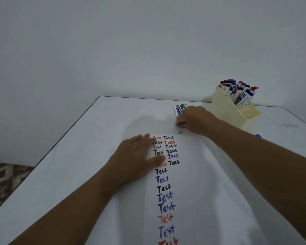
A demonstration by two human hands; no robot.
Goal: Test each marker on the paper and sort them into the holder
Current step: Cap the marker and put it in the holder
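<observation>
Head view, progress. We list the paper (193, 200) lying lengthwise on the white counter (78, 165), bearing a long column and a short second column of the word "Test" in black, blue and red; we count roughly twenty entries, some half hidden. The cream holder (226, 106) stands at the far right of the counter, its taller rear compartment packed with capped markers (240, 91) in red, blue and black; the lower front compartment looks empty from here. A small cluster of loose markers (179, 109), blue and green among them, lies on the counter just left of the holder, beyond the paper's far end. We judge the task largely done, with only these few left to test and sort. A blue object (258, 136) peeks out past the right forearm; we cannot tell what it is.

Head view, hands. The left hand (140, 156) rests flat on the paper's left edge, fingers straight, thumb across the writing, pinning the sheet. The right hand (194, 119) reaches to the loose markers, knuckles up, fingers curled onto something dark at their tips, seemingly one marker; the grip itself is hidden.
</observation>
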